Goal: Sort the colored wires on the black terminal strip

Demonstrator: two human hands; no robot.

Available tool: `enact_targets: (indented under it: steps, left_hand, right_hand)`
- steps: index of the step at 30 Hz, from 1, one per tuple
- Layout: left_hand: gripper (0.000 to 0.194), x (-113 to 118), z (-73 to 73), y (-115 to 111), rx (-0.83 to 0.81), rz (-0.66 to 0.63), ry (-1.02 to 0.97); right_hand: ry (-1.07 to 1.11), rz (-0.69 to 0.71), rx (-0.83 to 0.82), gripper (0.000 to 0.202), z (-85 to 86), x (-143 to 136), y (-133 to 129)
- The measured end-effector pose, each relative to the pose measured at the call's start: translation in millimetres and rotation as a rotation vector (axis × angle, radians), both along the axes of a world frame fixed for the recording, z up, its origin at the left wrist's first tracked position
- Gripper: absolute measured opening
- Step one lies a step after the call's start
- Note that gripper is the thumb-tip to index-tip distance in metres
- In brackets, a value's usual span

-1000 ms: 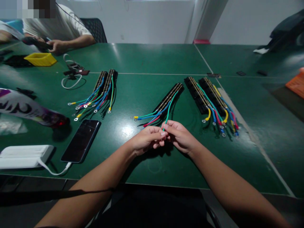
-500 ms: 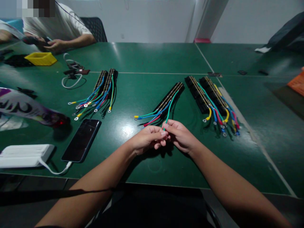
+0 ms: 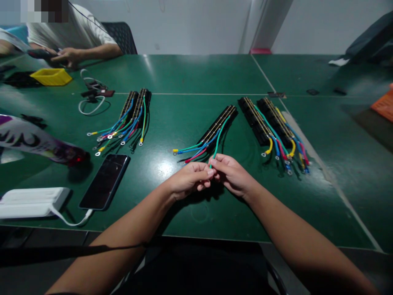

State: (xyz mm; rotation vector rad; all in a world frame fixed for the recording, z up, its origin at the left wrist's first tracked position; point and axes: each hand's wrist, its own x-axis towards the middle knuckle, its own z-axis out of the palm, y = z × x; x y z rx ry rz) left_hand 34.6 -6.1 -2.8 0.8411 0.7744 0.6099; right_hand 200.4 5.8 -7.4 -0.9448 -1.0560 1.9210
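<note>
A black terminal strip [image 3: 217,126] lies slanted at the middle of the green table [image 3: 190,78], with green, blue and red wires running from it. Its right-hand green wire [image 3: 218,140] comes down to my hands. My right hand [image 3: 230,174] pinches that wire between thumb and finger. Just below, my left hand [image 3: 193,178] is closed at the wire's end, its fingertips touching those of my right hand. The wire's tip is mostly hidden by the fingers. The other green wire, with a yellow sleeve and ring lug [image 3: 175,151], rests on the table.
Two more wired strips [image 3: 272,123] lie to the right, and another pair [image 3: 135,110] at the left. A phone [image 3: 105,182], a white power bank [image 3: 33,201] and a bottle [image 3: 39,141] are at the left. Across the table a person [image 3: 73,37] sits by a yellow bin [image 3: 51,77].
The view has shifted very slightly. Both hands keep nearly the same pose at the green wire. Across the table, the person's hands and the dark tool in them have moved a little.
</note>
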Motion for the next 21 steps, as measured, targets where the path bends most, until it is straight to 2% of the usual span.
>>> enact_targets:
  steps: [5,11,14,21]
  left_hand:
    - [0.036,1.0,2.4,0.4,0.0,0.003,0.015]
    - [0.041,0.3,-1.4,-1.9,0.054,0.006,0.068]
    - [0.043,-2.1,-1.0,-3.2,0.122,-0.032,0.113]
    - [0.043,-2.1,4.1,-3.7,0.153,-0.079,0.07]
  right_hand:
    - [-0.002,0.003,0.013,0.034,1.5,-0.8,0.0]
    - [0.018,-0.006,0.009,0.033,2.5,-1.5,-1.4]
    - [0.021,-0.027,-0.004,0.033,2.2,-1.0,-1.5]
    - [-0.01,-0.003,-0.01,0.036,2.5,-0.3,-1.1]
